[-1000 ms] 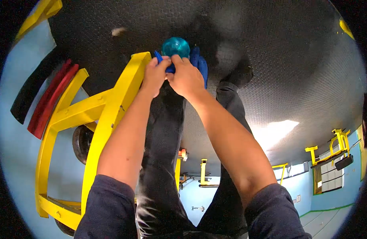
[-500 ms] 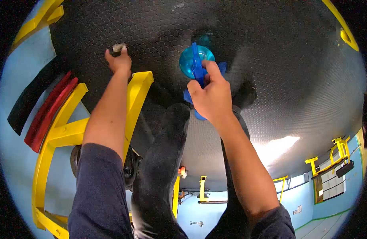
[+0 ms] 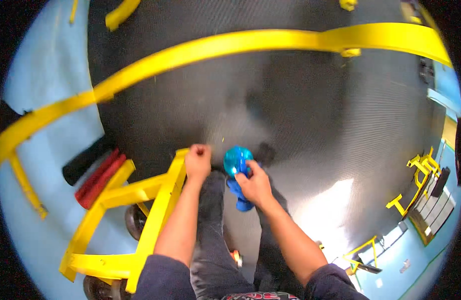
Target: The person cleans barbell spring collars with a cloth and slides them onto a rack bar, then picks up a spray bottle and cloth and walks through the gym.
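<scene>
My right hand (image 3: pixel 254 186) is closed around what looks like a spray bottle with a translucent teal body (image 3: pixel 234 159) and a blue top. Crumpled blue material, apparently a cloth (image 3: pixel 243 204), hangs below that hand; how it is held is hidden. To the left, my left hand (image 3: pixel 198 162) has its fingers curled in beside the upper end of a yellow metal frame (image 3: pixel 179 165). Whatever it may hold is hidden inside the fingers. Both hands are over my dark-trousered legs.
A long yellow bar (image 3: pixel 240 44) crosses the view ahead of me, over black rubber flooring (image 3: pixel 300 115). Red pads (image 3: pixel 98 185) and black weight plates (image 3: pixel 135 222) are at the left by a blue wall. More yellow equipment (image 3: pixel 420 172) stands at the right.
My view has tilted, bringing the yellow bar into sight. My left hand has come away from the floor, where it was at a small pale tuft, and nearer the bottle, still in my right hand.
</scene>
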### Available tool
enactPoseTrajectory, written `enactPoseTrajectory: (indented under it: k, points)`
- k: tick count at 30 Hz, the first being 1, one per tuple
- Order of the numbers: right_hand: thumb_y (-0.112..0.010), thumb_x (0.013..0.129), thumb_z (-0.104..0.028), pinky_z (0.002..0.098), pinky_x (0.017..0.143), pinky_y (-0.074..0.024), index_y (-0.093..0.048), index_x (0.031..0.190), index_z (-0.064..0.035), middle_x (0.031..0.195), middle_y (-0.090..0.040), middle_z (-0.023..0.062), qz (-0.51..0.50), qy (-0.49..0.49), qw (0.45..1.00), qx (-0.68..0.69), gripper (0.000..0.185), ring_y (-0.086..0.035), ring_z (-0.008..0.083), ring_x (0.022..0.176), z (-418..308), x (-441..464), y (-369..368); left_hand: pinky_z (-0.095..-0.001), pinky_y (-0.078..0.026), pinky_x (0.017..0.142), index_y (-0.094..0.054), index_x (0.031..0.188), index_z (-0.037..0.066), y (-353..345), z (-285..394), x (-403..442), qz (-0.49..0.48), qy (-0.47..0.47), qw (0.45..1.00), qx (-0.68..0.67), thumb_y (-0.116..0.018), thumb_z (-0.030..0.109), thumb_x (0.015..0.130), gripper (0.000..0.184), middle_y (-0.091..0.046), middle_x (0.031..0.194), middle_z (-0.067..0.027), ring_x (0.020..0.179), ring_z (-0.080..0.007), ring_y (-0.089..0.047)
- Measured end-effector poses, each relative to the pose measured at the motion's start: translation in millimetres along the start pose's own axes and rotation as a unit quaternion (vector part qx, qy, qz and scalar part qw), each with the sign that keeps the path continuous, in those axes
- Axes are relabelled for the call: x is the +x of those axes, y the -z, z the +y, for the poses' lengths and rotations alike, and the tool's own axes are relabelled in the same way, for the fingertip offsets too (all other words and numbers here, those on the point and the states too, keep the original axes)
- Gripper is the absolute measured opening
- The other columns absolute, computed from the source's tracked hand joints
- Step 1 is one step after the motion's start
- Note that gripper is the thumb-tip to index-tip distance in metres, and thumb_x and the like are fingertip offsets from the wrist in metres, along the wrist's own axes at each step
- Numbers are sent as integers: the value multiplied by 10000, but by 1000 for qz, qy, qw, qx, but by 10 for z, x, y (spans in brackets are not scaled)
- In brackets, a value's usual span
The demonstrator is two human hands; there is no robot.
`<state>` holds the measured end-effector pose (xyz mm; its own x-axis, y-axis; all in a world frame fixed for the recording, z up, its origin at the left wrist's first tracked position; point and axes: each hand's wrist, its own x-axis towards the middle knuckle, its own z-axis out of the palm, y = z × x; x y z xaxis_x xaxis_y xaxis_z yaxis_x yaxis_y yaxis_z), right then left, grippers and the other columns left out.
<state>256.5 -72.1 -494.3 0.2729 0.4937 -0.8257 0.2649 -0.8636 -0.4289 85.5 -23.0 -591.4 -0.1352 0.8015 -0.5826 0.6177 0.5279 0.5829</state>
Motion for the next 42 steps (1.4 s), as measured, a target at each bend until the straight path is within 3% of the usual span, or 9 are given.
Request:
enactPoseTrajectory:
  k: [3, 6, 9, 15, 24, 27, 31, 35, 42]
  points:
    - [-665, 754, -281, 357, 666, -503, -585, 1110, -71, 777, -643, 148, 39, 32, 998, 32, 422, -633, 241, 702, -146, -540, 633, -288, -477, 653, -572, 812, 29, 326, 1051, -635, -17, -75, 992, -104, -658, 142, 817, 142, -613, 725, -58, 673, -134, -579]
    - [-657, 759, -343, 399, 734, -502, -567, 1134, -86, 870, -657, 181, 85, 81, 992, 39, 463, -646, 315, 816, -242, -1085, 1153, -266, -454, 646, -534, 820, 33, 645, 1827, -1160, -42, -150, 976, -153, -614, 65, 833, 87, -550, 750, -34, 695, -95, -524]
    - [-643, 761, -369, 406, 849, -487, -570, 1173, -116, 1050, -645, 208, 82, 73, 992, 57, 489, -622, 356, 985, -470, -1672, 1662, -320, -504, 719, -664, 837, 29, 945, 2552, -1612, -24, -311, 947, -73, -603, 25, 815, 65, -656, 838, -128, 768, -251, -638]
    - [-670, 761, -361, 374, 802, -502, -596, 1141, -60, 953, -670, 181, 170, 161, 970, 71, 490, -653, 301, 895, -503, -2407, 2078, -338, -519, 740, -668, 1023, 43, 1130, 3247, -2145, -98, -394, 908, -106, -622, 63, 794, 235, -661, 975, -121, 820, -250, -648]
    - [-601, 810, -379, 414, 836, -482, -631, 1076, -32, 1025, -651, 223, 314, 143, 922, 173, 438, -618, 379, 977, -259, -3332, 2150, -385, -441, 937, -570, 1231, 37, 990, 4068, -3179, -375, -675, 635, 14, -731, 293, 739, 577, -613, 1165, -166, 1071, -320, -586]
    - [-616, 804, -352, 423, 846, -480, -637, 1060, -9, 1030, -639, 248, 317, 194, 902, 218, 428, -614, 388, 981, -26, -3446, 2206, -382, -442, 939, -586, 1220, 41, 674, 4079, -3399, -416, -666, 617, 55, -741, 336, 736, 587, -621, 1165, -161, 1088, -307, -585]
    - [-641, 789, -325, 444, 837, -483, -649, 1025, -3, 1004, -640, 255, 375, 92, 881, 274, 399, -608, 406, 972, 285, -3625, 2219, -358, -458, 923, -609, 1191, 37, 396, 4138, -3914, -461, -566, 662, 168, -740, 364, 736, 576, -635, 1140, -164, 1075, -295, -599]
    - [-675, 769, -319, 434, 773, -499, -654, 961, 7, 903, -650, 257, 435, 27, 854, 284, 378, -632, 408, 901, 631, -3734, 2350, -347, -468, 910, -613, 1194, 54, -70, 4160, -4257, -471, -569, 634, 228, -741, 381, 730, 582, -641, 1127, -164, 1054, -293, -611]
    - [-693, 769, -336, 428, 759, -501, -654, 987, 1, 895, -660, 244, 471, 42, 804, 360, 403, -641, 391, 897, 1545, -3868, 2867, -355, -477, 902, -615, 1210, 125, -1235, 4098, -4910, -526, -512, 629, 256, -691, 296, 747, 499, -653, 1110, -153, 1031, -299, -624]
